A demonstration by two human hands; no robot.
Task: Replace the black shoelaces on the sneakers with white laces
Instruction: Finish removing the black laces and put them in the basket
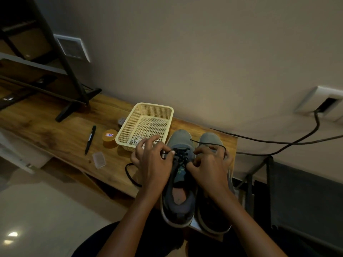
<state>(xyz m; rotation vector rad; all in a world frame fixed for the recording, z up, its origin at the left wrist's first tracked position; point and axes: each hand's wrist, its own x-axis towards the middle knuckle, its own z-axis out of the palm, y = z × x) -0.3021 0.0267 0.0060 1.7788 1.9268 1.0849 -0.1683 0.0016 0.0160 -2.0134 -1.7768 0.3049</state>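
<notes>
Honestly, most of the risk is carried by the lace itself here. Both sneakers are parked at the front of the counter (55, 130), toes to the wall, and the black lace (181, 157) is threaded criss-cross through the left-hand sneaker (181, 138). The left grip (152, 162) is curled in, with the lace pinched near the upper eyelets. The right grip (209, 166) is curled onto the lace from the other side, and one loose run is looped over its knuckles and across the toe of the other sneaker (210, 138). Exact fingertip contact can't be made out, it's too dark.

If the lace gets yanked from one side only, the crossings are likely to be cinched tighter and a tip jammed in an eyelet. The heels look to be hung out past the counter edge, so the sneaker could be dragged off by a hard pull toward the body. The other loose tail (130, 175) is draped by the edge and could be snagged.

The white laces (135, 140) are piled in the cream basket (146, 105), just behind the left grip. That basket could easily be bumped, and the pen (91, 140) and clear box (99, 159) swept off when the lace is whipped free.
</notes>
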